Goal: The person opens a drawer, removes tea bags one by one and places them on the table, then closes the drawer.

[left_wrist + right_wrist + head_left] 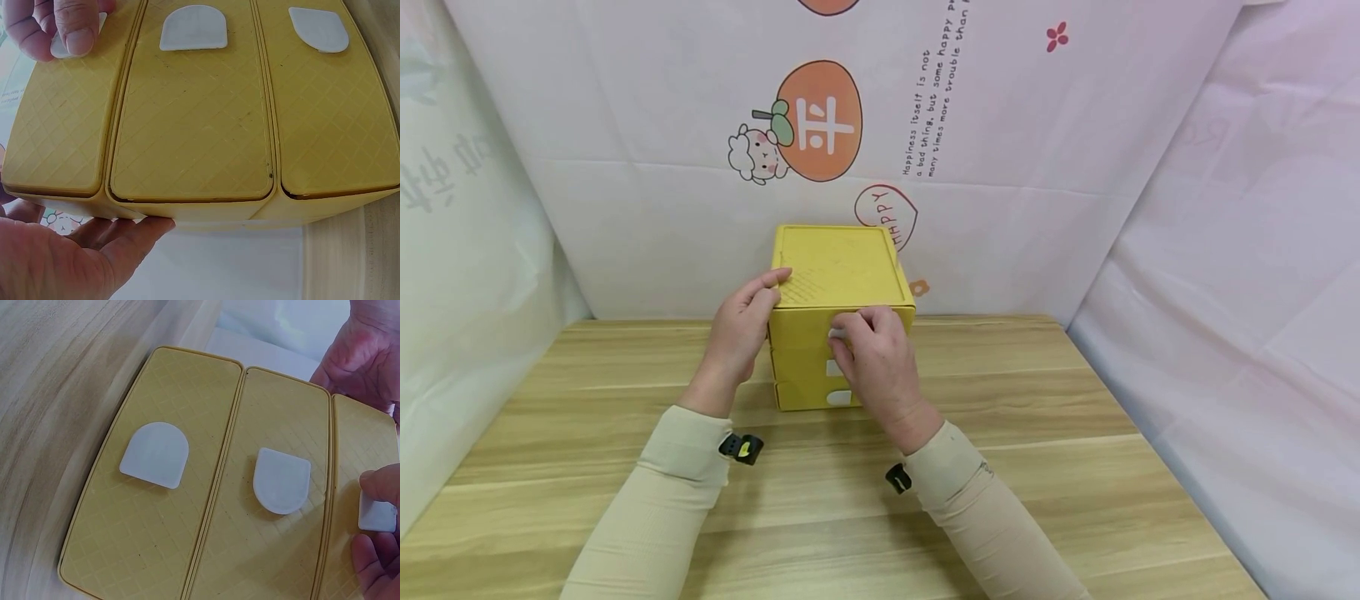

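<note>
A small yellow drawer box [838,262] stands on the table, its three drawers stacked one above another. Each drawer front carries a white knob; the middle knob [282,481] and the bottom knob [156,455] are untouched. At the top drawer, my right hand [880,358] pinches the top knob [376,515] between thumb and fingers. My left hand [737,333] lies against the box's left side, fingertips at its upper edge. In the left wrist view, the fingers [134,244] of that hand stretch along the side wall. All three drawer fronts sit flush with the frame.
The wood-grain table [820,500] spreads around the box. Just behind it rises a white printed cloth [1000,125], with more white cloth [1240,275] on the right and left. A black strap [741,448] is on the left sleeve, another strap [898,478] at the right.
</note>
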`<state>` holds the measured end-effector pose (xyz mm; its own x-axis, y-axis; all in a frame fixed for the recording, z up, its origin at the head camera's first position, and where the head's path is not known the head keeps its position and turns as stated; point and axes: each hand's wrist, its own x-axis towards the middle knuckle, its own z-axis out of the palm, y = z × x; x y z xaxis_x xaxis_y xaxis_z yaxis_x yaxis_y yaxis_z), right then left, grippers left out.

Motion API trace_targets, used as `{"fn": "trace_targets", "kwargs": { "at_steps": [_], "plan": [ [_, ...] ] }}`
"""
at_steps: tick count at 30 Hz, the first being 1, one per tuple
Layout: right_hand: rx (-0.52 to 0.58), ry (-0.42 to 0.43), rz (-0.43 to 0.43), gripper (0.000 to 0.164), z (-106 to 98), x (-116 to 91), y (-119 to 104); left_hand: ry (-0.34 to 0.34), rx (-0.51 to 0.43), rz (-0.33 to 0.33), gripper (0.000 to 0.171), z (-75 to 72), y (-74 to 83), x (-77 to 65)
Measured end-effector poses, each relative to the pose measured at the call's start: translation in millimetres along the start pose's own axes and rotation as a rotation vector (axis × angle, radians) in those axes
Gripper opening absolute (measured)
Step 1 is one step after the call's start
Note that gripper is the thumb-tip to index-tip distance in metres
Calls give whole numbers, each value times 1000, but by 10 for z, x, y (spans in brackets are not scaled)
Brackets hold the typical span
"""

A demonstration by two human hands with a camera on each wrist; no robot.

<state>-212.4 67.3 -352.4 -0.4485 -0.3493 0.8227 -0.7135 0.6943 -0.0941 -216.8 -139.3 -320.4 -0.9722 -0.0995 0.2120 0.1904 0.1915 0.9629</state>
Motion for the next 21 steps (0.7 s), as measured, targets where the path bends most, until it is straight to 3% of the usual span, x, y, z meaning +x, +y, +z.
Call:
{"fn": "trace_targets", "kwargs": {
  "at_steps": [21],
  "plan": [
    [2, -38, -18, 14, -109, -51, -53, -11, 23, -7, 43, -11, 16, -26]
  ]
}}
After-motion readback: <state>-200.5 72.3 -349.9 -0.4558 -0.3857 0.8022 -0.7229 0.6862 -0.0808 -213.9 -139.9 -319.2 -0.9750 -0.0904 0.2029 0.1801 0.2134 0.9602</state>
